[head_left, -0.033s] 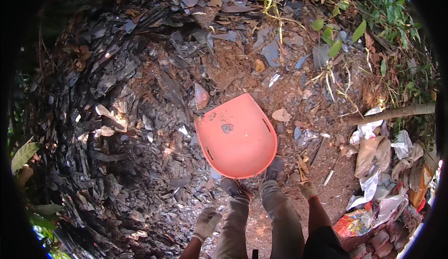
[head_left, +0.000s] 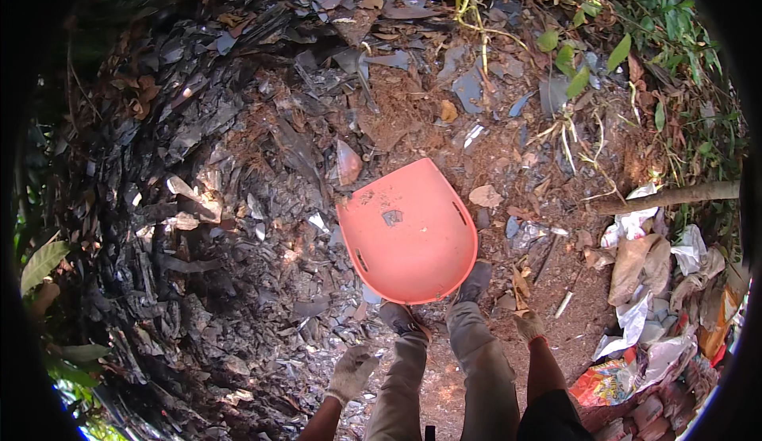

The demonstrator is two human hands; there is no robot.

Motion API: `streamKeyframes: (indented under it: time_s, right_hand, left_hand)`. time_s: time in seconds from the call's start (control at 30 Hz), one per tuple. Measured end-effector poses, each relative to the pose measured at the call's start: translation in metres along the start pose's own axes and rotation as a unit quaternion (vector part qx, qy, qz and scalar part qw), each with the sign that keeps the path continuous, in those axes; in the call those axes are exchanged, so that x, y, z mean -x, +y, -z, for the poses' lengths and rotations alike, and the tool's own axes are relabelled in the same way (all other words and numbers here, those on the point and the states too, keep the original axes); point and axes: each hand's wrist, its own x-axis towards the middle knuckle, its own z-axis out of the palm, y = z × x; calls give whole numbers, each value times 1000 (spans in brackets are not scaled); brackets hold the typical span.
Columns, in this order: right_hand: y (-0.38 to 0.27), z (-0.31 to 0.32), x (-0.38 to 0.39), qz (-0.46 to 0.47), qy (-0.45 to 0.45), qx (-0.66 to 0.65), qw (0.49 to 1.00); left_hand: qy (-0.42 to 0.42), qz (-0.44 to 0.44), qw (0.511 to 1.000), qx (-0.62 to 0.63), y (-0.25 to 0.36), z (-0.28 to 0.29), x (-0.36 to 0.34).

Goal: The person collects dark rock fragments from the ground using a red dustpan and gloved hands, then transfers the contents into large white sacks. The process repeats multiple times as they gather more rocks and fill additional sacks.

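My left hand [head_left: 352, 373], in a pale work glove, hangs to the left of my legs over broken slate. Its fingers are loosely bent and partly apart, with nothing visible held. My right hand [head_left: 529, 327], also gloved, is low beside my right leg, near a dry brown leaf [head_left: 521, 286]; its fingers are foreshortened and I cannot tell how they are set. Neither hand touches the orange-red plastic scoop-shaped pan [head_left: 413, 242], which lies at my shoe tips. Slots pierce its two sides. A small grey stone chip [head_left: 392, 218] and some dirt lie in it.
Loose dark slate pieces [head_left: 182, 258] cover the left and far ground. A branch [head_left: 675, 196] juts in at the right, above crumpled sacks and wrappers [head_left: 635, 322]. Bricks [head_left: 651, 417] lie lower right. Roots [head_left: 567, 139] and green plants [head_left: 675, 28] border the far right.
The whole scene shifts slightly to the right in view. My left hand has risen a little and its fingers look looser. The pan stays where it lay.
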Motion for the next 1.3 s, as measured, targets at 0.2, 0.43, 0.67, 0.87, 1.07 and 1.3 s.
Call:
streamKeyframes:
  time_s: [0.2, 0.43, 0.67, 0.87, 1.07, 1.3]
  right_hand:
    - [-8, -12, -44, -68, 38, 37, 996]
    - [-42, 10, -129, -67, 174, 117, 976]
    - [-86, 20, -168, -111, 15, -64, 992]
    - [-29, 26, -190, -68, -9, -275, 959]
    - [-82, 2, -155, -215, -9, -377, 901]
    - [-92, 1, -132, -180, -83, -561, 804]
  left_hand:
    - [-10, -31, 999, -37, 68, 19, -130]
    - [132, -70, 988, 50, 222, -21, -325]
    - [145, -35, 964, 220, 313, -31, -430]
    - [95, -6, 928, 359, 325, -46, -457]
    - [85, -10, 923, 376, 311, -35, -441]
    - [107, -109, 954, 259, 294, -48, -417]
